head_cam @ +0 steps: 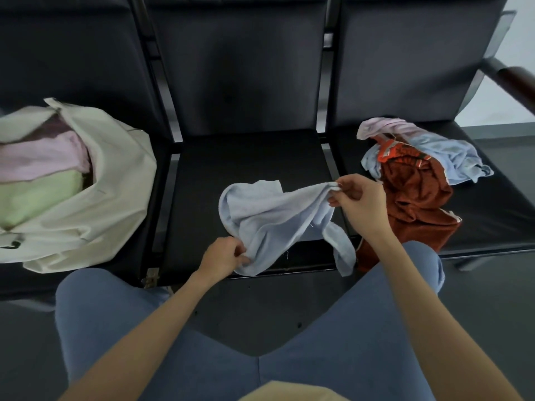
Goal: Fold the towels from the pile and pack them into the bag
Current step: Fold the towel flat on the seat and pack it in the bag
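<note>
A crumpled light blue towel (275, 218) lies on the middle black seat (231, 157), partly hanging over its front edge. My left hand (223, 257) pinches its near lower edge. My right hand (357, 202) pinches a raised corner at the towel's right side. On the right seat sits the pile (417, 169): a rust-orange towel, a pale blue one and a pink one. The cream cloth bag (110, 192) lies open on the left seat, with a pink towel (43, 157) and a green towel (37, 198) folded inside.
Three black padded seats stand in a row with metal gaps between them. A wooden armrest (518, 82) is at the far right. My knees in blue trousers (376, 328) are just before the seat edge. Dark floor lies below.
</note>
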The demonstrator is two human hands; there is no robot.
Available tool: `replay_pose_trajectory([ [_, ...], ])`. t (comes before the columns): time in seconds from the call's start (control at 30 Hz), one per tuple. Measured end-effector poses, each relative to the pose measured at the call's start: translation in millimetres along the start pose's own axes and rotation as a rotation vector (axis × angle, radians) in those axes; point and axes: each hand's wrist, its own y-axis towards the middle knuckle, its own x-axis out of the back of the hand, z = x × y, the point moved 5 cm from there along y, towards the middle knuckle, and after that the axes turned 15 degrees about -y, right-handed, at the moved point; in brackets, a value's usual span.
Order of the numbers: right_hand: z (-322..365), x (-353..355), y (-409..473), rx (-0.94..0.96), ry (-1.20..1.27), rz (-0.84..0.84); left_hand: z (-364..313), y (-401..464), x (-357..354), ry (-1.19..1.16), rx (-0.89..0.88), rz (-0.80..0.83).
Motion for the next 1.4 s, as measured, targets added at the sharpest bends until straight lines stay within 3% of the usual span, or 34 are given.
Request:
replay_pose_trajectory([
  [0.13, -0.6, 21.7, 1.9, -0.059, 0.073, -0.166, -7.1, -1.1, 68.3, -0.146, 0.082, -0.307],
  [0.27, 5.8, 38.6, 8.5, -0.066, 0.108, -0.245, -25.3, -4.7, 150.5, -0.387, 0.170, -0.499],
  [0.43, 32.9, 53.3, 10.2, -0.050, 0.147, -0.408, -91.2, -29.2, 216.5, -0.230, -0.047, -0.862],
  [0.53, 55.1, 67.9, 9.7, -0.034, 0.239, -0.552, -121.3, -42.8, 228.7, -0.330, -0.140, -0.950],
  [0.63, 70.0, 76.1, 11.1, -0.007, 0.287, -0.585, -143.9, -56.9, 237.9, -0.518, -0.254, -0.983],
  [0.77, 79.7, 85.0, 9.4, -0.008, 0.322, -0.633, -185.5, -91.9, 250.7, -0.623, -0.535, -1.121],
  [0.83, 80.0, 89.8, 9.6, -0.022, 0.291, -0.630, -198.3, -99.9, 252.2, -0.542, -0.631, -1.055],
  [0.93, 82.8, 94.8, 13.6, -0.023, 0.172, -0.590, -193.8, -94.1, 260.3, -0.438, -0.486, -0.939],
  [1.1, 88.0, 85.6, 20.9, -0.038, 0.180, -0.445, -172.1, -73.8, 284.0, -0.677, -0.282, -0.904],
  [1.2, 88.1, 79.5, 35.9, -0.077, 0.325, -0.358, -169.7, -54.7, 292.4, -0.699, -0.160, -0.737],
  [1.3, 85.0, 75.2, 65.4, -0.099, 0.378, -0.276, -174.4, -36.6, 302.8, -0.534, -0.105, -0.508],
  [1.4, 80.6, 65.8, 100.7, -0.119, 0.306, -0.216, -183.5, -17.0, 315.8, -0.387, -0.123, -0.441],
])
